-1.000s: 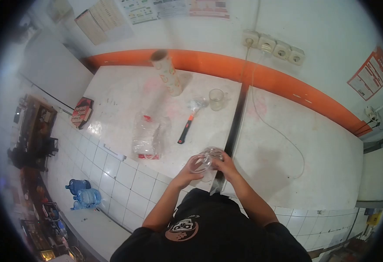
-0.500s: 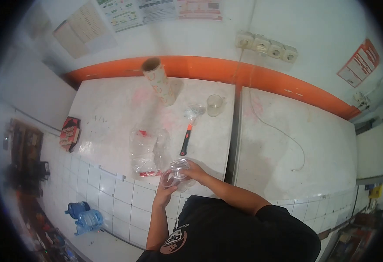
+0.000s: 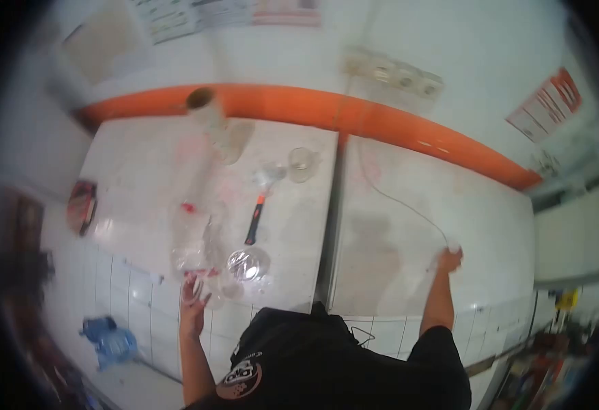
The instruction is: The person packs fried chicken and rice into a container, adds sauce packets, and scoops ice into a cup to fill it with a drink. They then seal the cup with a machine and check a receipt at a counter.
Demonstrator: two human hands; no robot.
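My left hand point(image 3: 193, 307) is at the front edge of the left table, beside a crumpled clear plastic bag point(image 3: 191, 249) with red parts. Its fingers curl around a pale, ring-like clear piece that is too blurred to name. A clear round plastic container point(image 3: 248, 265) stands on the table to the right of that hand. Far to the right, my right hand point(image 3: 452, 260) is closed over the right table, at the thin cable point(image 3: 409, 203). Something small and whitish shows at its fingertips; blur hides what it is.
On the left table are a hammer-like tool point(image 3: 254, 220) with its head wrapped in plastic, a glass mug point(image 3: 302, 164), a tall cardboard tube point(image 3: 216, 128) and a red-black box point(image 3: 81, 207). A gap point(image 3: 329, 225) parts the tables. Blue water jugs point(image 3: 115, 344) stand low left.
My hands have come apart. The container they held now stands on the table. My right hand has swung far right to the other table, my left hand leftward to the bag. The view has shifted.
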